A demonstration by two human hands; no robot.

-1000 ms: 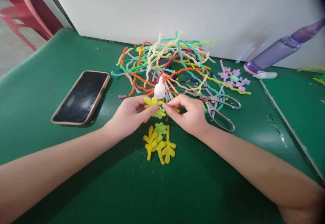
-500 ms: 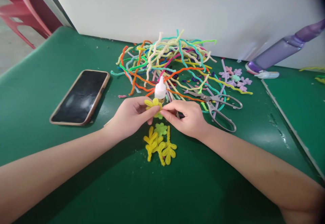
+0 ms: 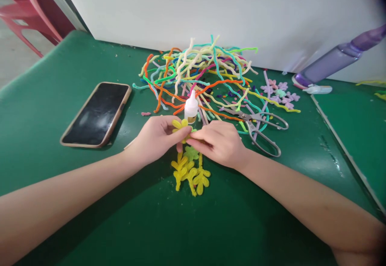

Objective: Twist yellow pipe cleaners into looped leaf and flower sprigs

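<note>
Over the last second, I see the right grip (image 3: 224, 143) slide inward and close up against the left grip (image 3: 155, 139), covering the yellow strand that stuck out from the yellow piece (image 3: 180, 124) a moment before; the phone and scissors lie as they did.

Under everything in my view spreads the green counter (image 3: 135, 217). A tangled pile of fuzzy stems (image 3: 196, 62) sits toward the wall, and a purple bottle (image 3: 331, 64) leans at far right. The phone (image 3: 96, 114) lies face up, left of the left grip. The scissors (image 3: 245, 117) rest spread, just beyond the right grip.

Nearer me, yellow sprigs (image 3: 189, 172) lie below both grips, and the white bottle (image 3: 191, 107) stands upright just behind the fingers. Small lilac flowers (image 3: 282, 93) cluster past the scissors. The yellow piece is raised between the two grips: my left one pinches it between thumb and forefinger, loops showing above the thumb; my right one is narrow, fingertips together on its lower right edge. Smallest, a pale green flower (image 3: 191, 153) lies beneath the right fingertips.
</note>
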